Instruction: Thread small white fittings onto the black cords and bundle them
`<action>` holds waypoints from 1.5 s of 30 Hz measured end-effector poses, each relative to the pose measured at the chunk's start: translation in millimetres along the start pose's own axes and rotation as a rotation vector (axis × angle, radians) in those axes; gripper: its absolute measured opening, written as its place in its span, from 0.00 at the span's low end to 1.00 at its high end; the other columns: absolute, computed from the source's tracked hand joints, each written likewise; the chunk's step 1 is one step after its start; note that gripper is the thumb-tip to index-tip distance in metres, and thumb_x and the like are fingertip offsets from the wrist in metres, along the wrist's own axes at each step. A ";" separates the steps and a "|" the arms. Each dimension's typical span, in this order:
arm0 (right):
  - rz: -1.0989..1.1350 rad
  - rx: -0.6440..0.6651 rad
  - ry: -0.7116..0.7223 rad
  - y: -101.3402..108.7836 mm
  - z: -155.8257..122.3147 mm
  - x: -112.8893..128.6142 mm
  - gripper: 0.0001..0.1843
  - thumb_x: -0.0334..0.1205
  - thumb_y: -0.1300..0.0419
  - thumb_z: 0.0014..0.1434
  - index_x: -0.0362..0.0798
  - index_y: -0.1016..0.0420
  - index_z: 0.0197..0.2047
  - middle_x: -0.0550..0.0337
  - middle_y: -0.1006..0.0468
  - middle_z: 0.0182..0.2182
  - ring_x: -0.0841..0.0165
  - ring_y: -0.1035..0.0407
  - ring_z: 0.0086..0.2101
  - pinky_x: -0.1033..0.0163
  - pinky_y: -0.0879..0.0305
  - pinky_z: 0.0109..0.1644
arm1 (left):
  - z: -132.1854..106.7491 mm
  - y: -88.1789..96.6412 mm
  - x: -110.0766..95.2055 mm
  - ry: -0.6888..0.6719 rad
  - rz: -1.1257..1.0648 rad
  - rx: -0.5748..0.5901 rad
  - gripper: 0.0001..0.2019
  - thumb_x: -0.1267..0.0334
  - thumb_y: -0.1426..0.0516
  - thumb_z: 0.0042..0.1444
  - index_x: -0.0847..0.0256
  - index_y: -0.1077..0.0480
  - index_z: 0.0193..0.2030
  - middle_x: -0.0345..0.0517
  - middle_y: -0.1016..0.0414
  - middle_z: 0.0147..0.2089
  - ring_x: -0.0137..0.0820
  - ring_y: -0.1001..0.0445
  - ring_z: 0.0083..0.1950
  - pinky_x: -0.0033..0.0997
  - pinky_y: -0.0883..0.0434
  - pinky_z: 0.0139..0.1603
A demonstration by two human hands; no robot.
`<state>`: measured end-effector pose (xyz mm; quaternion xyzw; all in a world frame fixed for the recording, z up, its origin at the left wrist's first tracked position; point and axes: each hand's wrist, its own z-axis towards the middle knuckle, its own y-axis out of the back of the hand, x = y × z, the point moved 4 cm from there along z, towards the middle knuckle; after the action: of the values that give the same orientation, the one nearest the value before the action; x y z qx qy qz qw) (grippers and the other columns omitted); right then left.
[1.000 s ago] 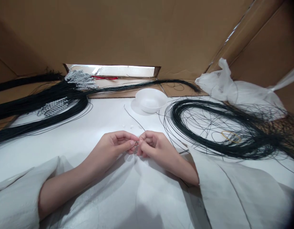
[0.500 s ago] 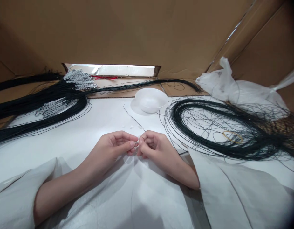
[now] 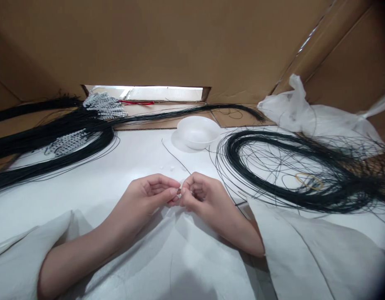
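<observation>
My left hand [image 3: 148,196] and my right hand [image 3: 202,196] meet fingertip to fingertip over the white table [image 3: 117,175]. Both are closed in a pinch around a tiny metal piece [image 3: 179,191] between them. A single thin black cord [image 3: 175,156] runs from my right hand's fingers back across the table towards the white bowl [image 3: 197,131]. What the small piece is exactly I cannot make out.
A large loose coil of black cords [image 3: 289,171] lies to the right, with a yellow rubber band [image 3: 306,179] in it. Long cord bundles [image 3: 48,141] with white beaded parts [image 3: 105,105] lie left. A crumpled plastic bag [image 3: 307,116] sits far right. Cardboard walls [image 3: 180,41] enclose the back.
Both hands stay pinched together and have barely shifted; the forearms have slid slightly lower in view.
</observation>
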<state>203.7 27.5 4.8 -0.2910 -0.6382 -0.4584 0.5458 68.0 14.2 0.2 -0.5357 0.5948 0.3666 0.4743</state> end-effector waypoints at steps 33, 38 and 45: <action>-0.077 0.028 0.082 0.7 -0.2 5.5 0.04 0.33 0.50 0.56 0.47 0.37 0.30 0.66 0.35 0.24 0.76 0.40 0.26 0.69 0.45 0.28 | -5.6 3.6 -13.1 -0.338 0.378 -0.072 0.07 0.63 0.43 0.53 0.56 0.33 0.39 0.38 0.26 0.37 0.27 0.27 0.39 0.23 0.30 0.40; -0.176 0.028 0.102 2.2 -1.6 9.2 0.04 0.34 0.50 0.57 0.48 0.37 0.30 0.67 0.36 0.22 0.76 0.41 0.24 0.70 0.46 0.27 | -5.0 3.8 -13.8 -0.354 0.418 -0.029 0.06 0.64 0.44 0.55 0.57 0.33 0.40 0.39 0.27 0.37 0.27 0.27 0.39 0.24 0.31 0.40; -0.190 0.026 0.102 3.0 -2.5 10.9 0.04 0.34 0.49 0.57 0.47 0.36 0.30 0.66 0.34 0.23 0.75 0.40 0.25 0.69 0.45 0.28 | 0.7 2.5 -8.3 -0.147 0.218 0.032 0.07 0.62 0.43 0.53 0.60 0.31 0.38 0.41 0.25 0.34 0.28 0.27 0.37 0.26 0.32 0.39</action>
<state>204.8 25.0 16.1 -0.1983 -0.6400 -0.5142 0.5354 65.4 17.6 7.8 -0.4320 0.6189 0.4446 0.4823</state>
